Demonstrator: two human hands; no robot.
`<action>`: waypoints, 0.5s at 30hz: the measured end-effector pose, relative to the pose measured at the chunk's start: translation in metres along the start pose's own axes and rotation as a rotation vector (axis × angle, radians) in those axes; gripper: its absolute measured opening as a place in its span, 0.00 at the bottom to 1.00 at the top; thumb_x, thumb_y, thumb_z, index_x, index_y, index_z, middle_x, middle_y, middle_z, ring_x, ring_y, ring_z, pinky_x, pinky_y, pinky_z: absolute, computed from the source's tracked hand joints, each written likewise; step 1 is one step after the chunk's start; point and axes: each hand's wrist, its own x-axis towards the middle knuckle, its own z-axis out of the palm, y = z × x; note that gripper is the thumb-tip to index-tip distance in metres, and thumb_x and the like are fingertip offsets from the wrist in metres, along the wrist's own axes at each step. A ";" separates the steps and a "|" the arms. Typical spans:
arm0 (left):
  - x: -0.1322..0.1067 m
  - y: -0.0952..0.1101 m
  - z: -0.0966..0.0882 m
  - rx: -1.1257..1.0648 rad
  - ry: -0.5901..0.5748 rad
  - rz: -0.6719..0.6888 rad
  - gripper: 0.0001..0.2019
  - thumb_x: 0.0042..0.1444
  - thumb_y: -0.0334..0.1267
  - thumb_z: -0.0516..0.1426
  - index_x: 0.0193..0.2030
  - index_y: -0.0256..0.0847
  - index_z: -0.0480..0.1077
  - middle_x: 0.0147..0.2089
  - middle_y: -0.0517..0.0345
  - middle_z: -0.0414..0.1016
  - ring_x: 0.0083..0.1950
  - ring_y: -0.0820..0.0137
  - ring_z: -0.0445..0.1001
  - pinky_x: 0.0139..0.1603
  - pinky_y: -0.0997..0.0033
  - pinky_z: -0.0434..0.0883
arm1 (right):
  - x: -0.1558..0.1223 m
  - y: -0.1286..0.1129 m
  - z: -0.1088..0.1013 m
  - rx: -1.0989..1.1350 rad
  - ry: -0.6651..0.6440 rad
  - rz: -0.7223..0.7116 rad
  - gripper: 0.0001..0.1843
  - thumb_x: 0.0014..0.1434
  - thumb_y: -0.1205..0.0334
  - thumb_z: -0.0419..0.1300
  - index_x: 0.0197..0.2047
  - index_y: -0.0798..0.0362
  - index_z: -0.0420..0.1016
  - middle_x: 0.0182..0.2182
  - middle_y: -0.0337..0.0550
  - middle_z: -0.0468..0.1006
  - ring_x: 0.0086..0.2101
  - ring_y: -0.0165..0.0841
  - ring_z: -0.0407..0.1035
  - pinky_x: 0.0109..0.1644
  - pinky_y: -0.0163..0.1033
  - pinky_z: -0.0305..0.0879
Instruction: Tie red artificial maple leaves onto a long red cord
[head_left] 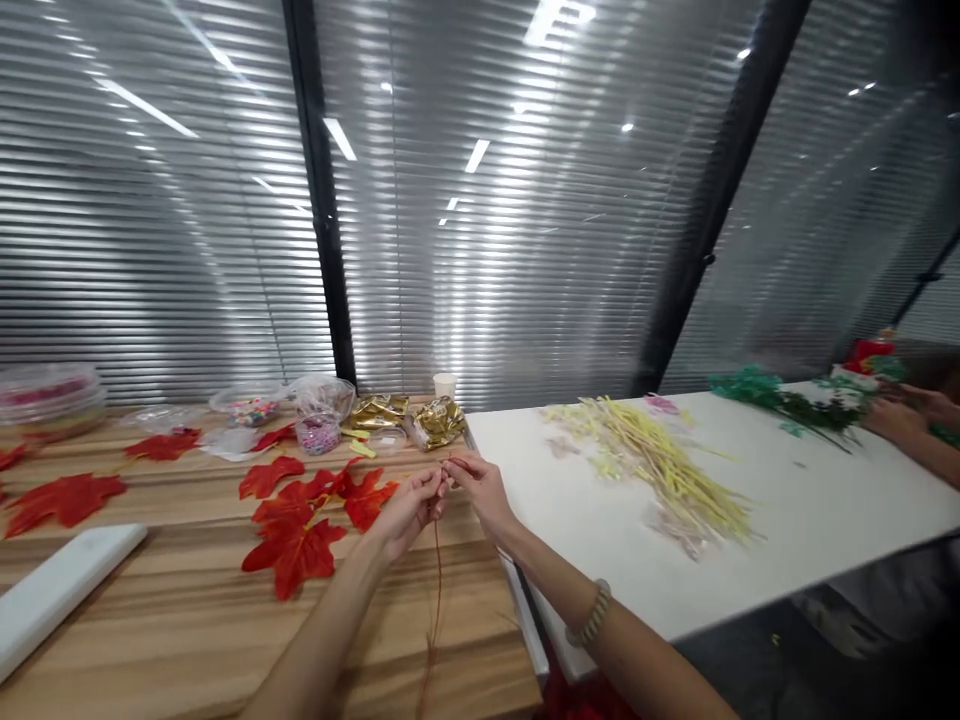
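Both hands raised above the wooden bench, fingertips meeting at the top end of a thin reddish-brown wire stem. Left hand curled, thumb and forefinger pressed together on the stem's upper end; right hand pinching the same spot from the other side, apparently with a small red bit at the tip, too blurred to name for sure. Rest of the stem hanging free, straight down between the forearms toward the near edge of the bench, lower end fading out of sight. Likely very light and springy: slender enough to bend with a nudge, probably keeping a kink once creased, and liable to twist or swing if held only at one end. Best gripped close to the working tip with fingertip pads, a second pinch a little lower to stop it whipping; no squeeze needed, only steadiness. Just beside the left hand, a cluster of red fabric maple leaves lying flat on the bench: soft, floppy, easily crumpled, safest lifted by the central rib. Near, on the white bench, a heap of yellow stems.
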 end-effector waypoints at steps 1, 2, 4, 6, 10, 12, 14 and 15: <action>0.002 -0.002 -0.002 -0.016 0.018 0.006 0.07 0.45 0.33 0.60 0.29 0.36 0.65 0.24 0.65 0.61 0.20 0.82 0.58 0.21 0.81 0.55 | 0.002 0.004 0.003 0.034 -0.003 0.019 0.10 0.47 0.54 0.61 0.30 0.52 0.78 0.31 0.43 0.74 0.35 0.34 0.66 0.37 0.38 0.64; 0.003 -0.004 -0.004 -0.023 0.038 0.005 0.07 0.44 0.32 0.61 0.28 0.36 0.65 0.23 0.65 0.61 0.20 0.82 0.58 0.21 0.81 0.55 | 0.003 0.008 0.006 0.073 -0.006 0.040 0.11 0.47 0.54 0.62 0.30 0.52 0.77 0.32 0.43 0.75 0.36 0.34 0.67 0.39 0.38 0.64; 0.005 -0.008 -0.007 -0.009 0.080 -0.011 0.08 0.43 0.33 0.61 0.25 0.36 0.64 0.22 0.66 0.61 0.20 0.82 0.59 0.21 0.81 0.56 | 0.004 0.015 0.011 0.164 -0.006 0.101 0.12 0.46 0.54 0.63 0.31 0.53 0.77 0.33 0.43 0.75 0.36 0.34 0.67 0.42 0.39 0.63; 0.007 -0.009 -0.009 0.078 0.118 -0.027 0.09 0.43 0.37 0.61 0.25 0.37 0.64 0.22 0.64 0.63 0.22 0.79 0.62 0.25 0.79 0.59 | 0.004 0.021 0.012 0.254 0.015 0.178 0.13 0.45 0.54 0.63 0.31 0.54 0.77 0.31 0.43 0.76 0.33 0.32 0.67 0.41 0.39 0.63; 0.002 0.006 -0.015 0.743 0.367 0.097 0.12 0.49 0.44 0.54 0.33 0.36 0.68 0.29 0.53 0.72 0.31 0.67 0.70 0.34 0.69 0.65 | 0.005 0.024 0.003 0.336 0.101 0.250 0.12 0.45 0.55 0.63 0.31 0.55 0.76 0.25 0.39 0.72 0.29 0.27 0.65 0.35 0.33 0.60; -0.005 0.020 -0.018 1.294 0.606 0.230 0.11 0.52 0.42 0.52 0.33 0.37 0.69 0.34 0.49 0.73 0.36 0.63 0.71 0.39 0.64 0.65 | 0.006 0.024 -0.003 0.343 0.115 0.277 0.11 0.45 0.55 0.63 0.30 0.55 0.76 0.23 0.38 0.70 0.28 0.26 0.63 0.33 0.32 0.58; -0.015 0.036 -0.022 1.702 0.805 0.242 0.11 0.54 0.39 0.48 0.36 0.37 0.69 0.38 0.45 0.73 0.41 0.58 0.71 0.42 0.60 0.64 | 0.007 0.023 -0.007 0.361 0.100 0.325 0.11 0.45 0.55 0.63 0.28 0.55 0.75 0.22 0.37 0.69 0.26 0.25 0.62 0.32 0.31 0.57; -0.020 0.042 -0.024 1.839 0.855 0.190 0.12 0.54 0.39 0.48 0.37 0.36 0.69 0.39 0.42 0.73 0.42 0.55 0.70 0.41 0.58 0.64 | 0.006 0.022 -0.007 0.375 0.088 0.351 0.12 0.44 0.55 0.64 0.28 0.55 0.74 0.22 0.37 0.68 0.25 0.25 0.61 0.31 0.31 0.57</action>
